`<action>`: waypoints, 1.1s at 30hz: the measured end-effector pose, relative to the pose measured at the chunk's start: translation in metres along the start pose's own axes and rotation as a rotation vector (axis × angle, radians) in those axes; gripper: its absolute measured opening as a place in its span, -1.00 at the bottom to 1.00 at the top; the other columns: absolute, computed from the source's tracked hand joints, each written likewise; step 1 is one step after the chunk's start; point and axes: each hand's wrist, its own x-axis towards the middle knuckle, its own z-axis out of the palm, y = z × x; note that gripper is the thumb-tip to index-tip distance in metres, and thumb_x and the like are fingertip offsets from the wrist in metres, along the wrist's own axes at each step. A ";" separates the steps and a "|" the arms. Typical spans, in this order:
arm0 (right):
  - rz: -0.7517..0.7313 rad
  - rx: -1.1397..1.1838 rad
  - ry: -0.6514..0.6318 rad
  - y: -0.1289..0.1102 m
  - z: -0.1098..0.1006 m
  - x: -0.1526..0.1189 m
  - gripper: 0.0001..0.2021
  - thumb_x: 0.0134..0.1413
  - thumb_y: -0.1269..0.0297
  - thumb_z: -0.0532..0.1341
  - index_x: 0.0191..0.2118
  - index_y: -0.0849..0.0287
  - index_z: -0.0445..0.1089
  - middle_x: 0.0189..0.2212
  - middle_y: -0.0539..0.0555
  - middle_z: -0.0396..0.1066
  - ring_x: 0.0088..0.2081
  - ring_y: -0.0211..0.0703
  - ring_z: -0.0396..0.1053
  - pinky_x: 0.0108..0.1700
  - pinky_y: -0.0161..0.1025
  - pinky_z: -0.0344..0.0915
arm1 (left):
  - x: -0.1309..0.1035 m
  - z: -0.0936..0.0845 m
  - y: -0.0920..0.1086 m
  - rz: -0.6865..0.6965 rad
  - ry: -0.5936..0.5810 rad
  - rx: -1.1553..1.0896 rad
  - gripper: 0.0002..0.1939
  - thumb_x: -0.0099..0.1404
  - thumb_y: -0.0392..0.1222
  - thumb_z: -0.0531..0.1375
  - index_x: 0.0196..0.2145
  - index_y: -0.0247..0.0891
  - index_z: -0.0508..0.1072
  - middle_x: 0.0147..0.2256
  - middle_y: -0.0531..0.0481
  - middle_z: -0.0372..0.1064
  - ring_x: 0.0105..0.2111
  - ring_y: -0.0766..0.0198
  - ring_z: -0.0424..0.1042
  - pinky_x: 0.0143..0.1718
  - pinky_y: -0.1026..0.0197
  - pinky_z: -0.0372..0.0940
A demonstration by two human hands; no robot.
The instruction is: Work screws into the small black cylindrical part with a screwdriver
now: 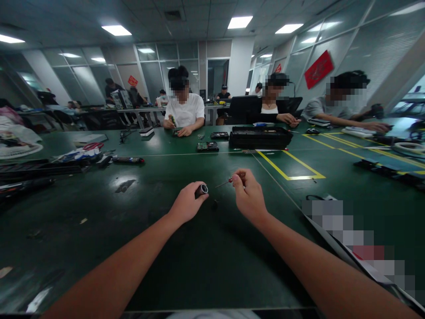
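My left hand (188,203) is wrapped round a dark cylinder (202,190), whose round, light-rimmed end faces right. To its right, my right hand (249,192) pinches the red handle of a thin screwdriver (229,180). The screwdriver's shaft points left toward the cylinder's end, with a gap between them. Both hands are above the green table (206,274). A small dark piece (215,204) shows on the table below and between my hands.
Beyond my hands are a circuit board device (207,146) and a long black tray (260,138). Tools and red-handled items (91,148) lie at left. A white-edged bag or sheet (358,248) is at right. Several people sit across the table.
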 end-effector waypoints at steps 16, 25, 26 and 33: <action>-0.019 0.033 -0.001 0.002 0.002 0.000 -0.81 0.33 0.15 0.03 -0.20 0.11 0.29 -0.36 0.06 0.42 -0.33 -0.10 0.40 -0.28 -0.18 0.26 | -0.009 -0.005 0.021 0.036 -0.128 0.054 -0.86 0.29 -0.12 0.24 -0.21 -0.18 0.45 -0.23 0.01 0.41 -0.23 0.18 0.38 -0.24 0.15 0.24; -0.026 0.044 -0.024 0.003 0.004 0.000 -0.82 0.33 0.16 0.03 -0.21 0.11 0.29 -0.36 0.05 0.43 -0.34 -0.11 0.40 -0.28 -0.19 0.24 | -0.008 0.016 0.016 0.193 -0.252 0.171 -0.73 0.38 -0.23 0.14 0.00 -0.19 0.49 0.00 -0.06 0.41 0.02 0.13 0.34 0.07 0.06 0.24; -0.026 0.042 -0.026 0.003 0.004 0.000 -0.82 0.33 0.16 0.03 -0.21 0.11 0.29 -0.37 0.05 0.43 -0.34 -0.11 0.40 -0.28 -0.19 0.24 | -0.008 0.017 0.016 0.203 -0.265 0.196 -0.72 0.38 -0.23 0.15 0.01 -0.21 0.49 0.01 -0.07 0.41 0.03 0.11 0.33 0.08 0.04 0.23; -0.031 0.038 -0.045 0.003 0.005 0.000 -0.83 0.33 0.16 0.03 -0.21 0.10 0.29 -0.39 0.03 0.44 -0.36 -0.12 0.41 -0.28 -0.19 0.24 | -0.004 0.019 0.017 0.244 -0.331 0.272 -0.75 0.38 -0.22 0.16 -0.03 -0.24 0.53 -0.06 -0.07 0.46 -0.02 0.12 0.39 0.04 0.05 0.28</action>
